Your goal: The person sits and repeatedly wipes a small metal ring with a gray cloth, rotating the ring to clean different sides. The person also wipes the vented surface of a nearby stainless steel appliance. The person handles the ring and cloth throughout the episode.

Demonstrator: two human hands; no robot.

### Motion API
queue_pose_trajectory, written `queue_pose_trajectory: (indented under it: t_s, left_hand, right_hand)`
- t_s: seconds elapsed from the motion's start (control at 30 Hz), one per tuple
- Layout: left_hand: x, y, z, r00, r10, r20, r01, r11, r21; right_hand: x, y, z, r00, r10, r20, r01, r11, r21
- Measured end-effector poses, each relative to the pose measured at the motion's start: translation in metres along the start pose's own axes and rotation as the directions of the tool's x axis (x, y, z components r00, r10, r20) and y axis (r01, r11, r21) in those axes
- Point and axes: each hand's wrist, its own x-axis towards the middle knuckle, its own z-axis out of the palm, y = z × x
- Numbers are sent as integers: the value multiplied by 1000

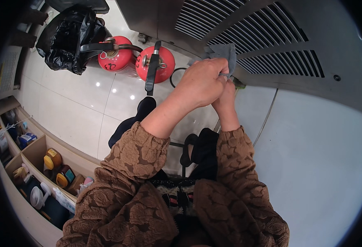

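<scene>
A grey cloth (222, 51) is bunched between my two hands, in front of a dark metal cabinet (230, 34) with slotted vents. My left hand (201, 81) grips the cloth from above, its fingers curled over the folds. Partly hidden behind it, my right hand (225, 95) is closed at the cloth's lower end, close against the left one. One corner of the cloth sticks up above my knuckles. Both forearms come out of brown patterned sleeves.
Two red fire extinguishers (157, 72) (123, 58) stand on the tiled floor (72, 98), left of my hands. Beside them is a bin with a black bag (91, 31). An open compartmented drawer (34, 146) holds bottles and a small fan (38, 196). A pale flat surface (310, 148) lies right.
</scene>
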Motion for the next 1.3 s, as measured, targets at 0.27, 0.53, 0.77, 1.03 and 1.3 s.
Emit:
queue_pose_trajectory:
  t_s: [0.27,0.53,0.77,1.03,1.3]
  left_hand:
    - [7,-10,4,996,16,-83,-13,999,33]
    - [17,-23,9,983,-32,-183,32,999,-4]
    - [26,-31,10,954,-93,-286,91,996,-20]
    - [20,-13,9,968,-120,-222,130,991,33]
    - [10,2,7,981,-133,-138,131,991,-25]
  right_hand:
    - [16,2,8,1000,0,-26,5,982,187]
    - [42,6,12,997,-60,-40,68,960,273]
    - [58,12,35,994,106,28,-99,765,637]
    - [38,7,8,987,9,159,-69,924,376]
    - [17,4,-15,962,-136,239,65,957,282]
